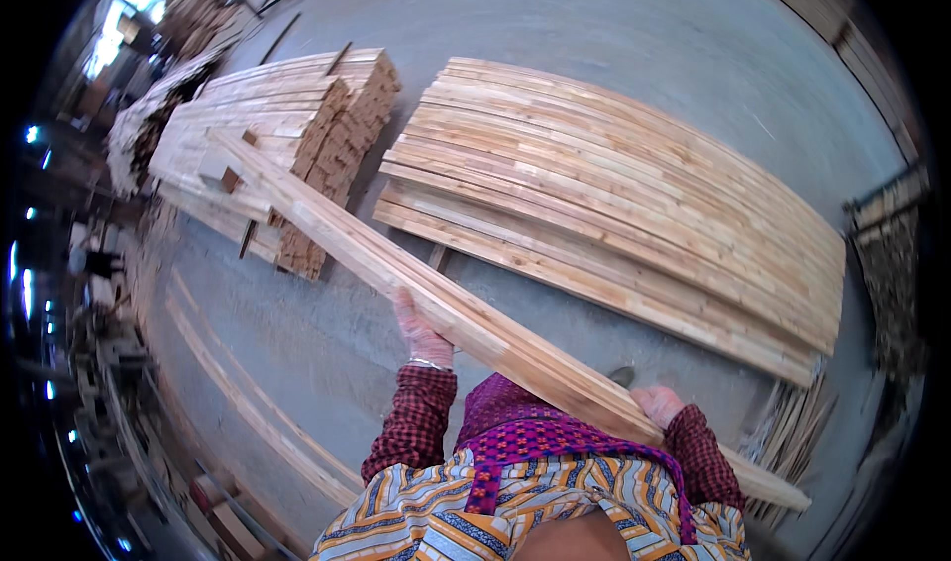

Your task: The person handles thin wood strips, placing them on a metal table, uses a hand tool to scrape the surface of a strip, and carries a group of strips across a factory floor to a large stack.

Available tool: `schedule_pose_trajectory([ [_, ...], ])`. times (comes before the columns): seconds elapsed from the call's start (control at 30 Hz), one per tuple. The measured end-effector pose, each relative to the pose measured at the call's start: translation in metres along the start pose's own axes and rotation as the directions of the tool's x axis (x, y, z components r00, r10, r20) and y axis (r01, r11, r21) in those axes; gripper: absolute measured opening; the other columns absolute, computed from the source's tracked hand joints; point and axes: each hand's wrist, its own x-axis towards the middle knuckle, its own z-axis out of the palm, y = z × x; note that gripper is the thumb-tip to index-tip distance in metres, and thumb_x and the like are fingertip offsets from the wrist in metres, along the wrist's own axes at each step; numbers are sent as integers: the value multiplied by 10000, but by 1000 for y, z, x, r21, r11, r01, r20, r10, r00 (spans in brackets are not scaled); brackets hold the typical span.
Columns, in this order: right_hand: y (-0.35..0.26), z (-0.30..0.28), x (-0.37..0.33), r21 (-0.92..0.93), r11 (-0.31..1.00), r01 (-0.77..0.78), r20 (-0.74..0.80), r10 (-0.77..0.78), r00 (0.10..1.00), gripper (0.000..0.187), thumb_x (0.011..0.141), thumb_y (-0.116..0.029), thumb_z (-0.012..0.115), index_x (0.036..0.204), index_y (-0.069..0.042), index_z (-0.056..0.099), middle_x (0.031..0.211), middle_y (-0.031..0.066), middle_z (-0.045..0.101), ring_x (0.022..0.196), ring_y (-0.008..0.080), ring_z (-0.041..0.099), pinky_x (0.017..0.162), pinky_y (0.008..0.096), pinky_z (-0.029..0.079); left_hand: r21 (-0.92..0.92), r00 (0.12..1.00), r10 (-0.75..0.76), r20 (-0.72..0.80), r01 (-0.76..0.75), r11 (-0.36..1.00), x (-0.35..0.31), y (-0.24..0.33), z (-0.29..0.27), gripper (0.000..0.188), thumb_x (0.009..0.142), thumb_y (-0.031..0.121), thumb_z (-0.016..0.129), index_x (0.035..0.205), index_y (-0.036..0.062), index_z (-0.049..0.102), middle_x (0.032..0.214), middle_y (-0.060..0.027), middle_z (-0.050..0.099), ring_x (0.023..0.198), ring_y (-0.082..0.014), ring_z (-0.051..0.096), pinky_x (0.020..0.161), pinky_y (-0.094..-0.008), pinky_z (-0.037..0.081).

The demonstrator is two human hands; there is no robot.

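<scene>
Now your left fingers (405, 306) and right fingers (649, 399) pinch planks (495, 341); one stack (248, 125) lies at ten o'clock, another stack (604, 190) at one.

1. Pale cream-tan, streaked darker along the grain, on the long boards (505, 337) at the left hand (426, 341) and right hand (659, 405).
2. Dark red-and-black checks on the sleeves (411, 417) just behind both hands.
3. Purple with magenta motifs on the cloth (535, 447) between them.
4. Yellow, white and blue-grey stripes on the shirt (426, 511) behind.
5. Honey-and-pale patchwork, brown-knotted, on the broad stack (614, 185) beyond the right hand.
6. Blue-grey on the floor (307, 333) left of the left hand.
</scene>
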Motion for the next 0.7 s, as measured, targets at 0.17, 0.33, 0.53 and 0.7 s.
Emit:
schedule_pose_trajectory([
  [0.17,33,24,-18,73,996,-56,-7,57,998,575,1014,-532,477,1189,-52,741,1144,226,740,1089,328,696,995,404,497,-31,997,-73,-30,72,997,-14,-16,-11,831,911,579,702,1521,82,436,1395,-145,576,1265,-329,569,1098,-491,475],
  [0.33,123,1,50,-9,1000,-3,43,3,999,558,1047,-520,473,1195,-55,744,1096,192,753,1039,285,691,981,377,499,33,997,-25,-71,28,999,-20,-115,-15,883,886,569,717,1530,41,423,1453,-164,553,1297,-355,553,1119,-482,469],
  [0.53,206,-40,70,55,995,79,69,-83,994,607,1008,-553,460,1199,-45,731,1187,233,726,1131,361,678,1009,400,490,83,993,38,-110,-29,996,-17,-199,-32,895,886,582,703,1540,37,427,1462,-183,561,1312,-384,548,1147,-505,447],
  [0.7,346,-92,94,120,981,-154,13,154,988,530,984,-514,581,1159,-44,752,1039,200,744,972,286,683,935,389,509,32,990,-73,-124,78,996,15,-310,-50,910,885,587,705,1554,42,416,1511,-199,532,1349,-407,526,1163,-533,436],
])
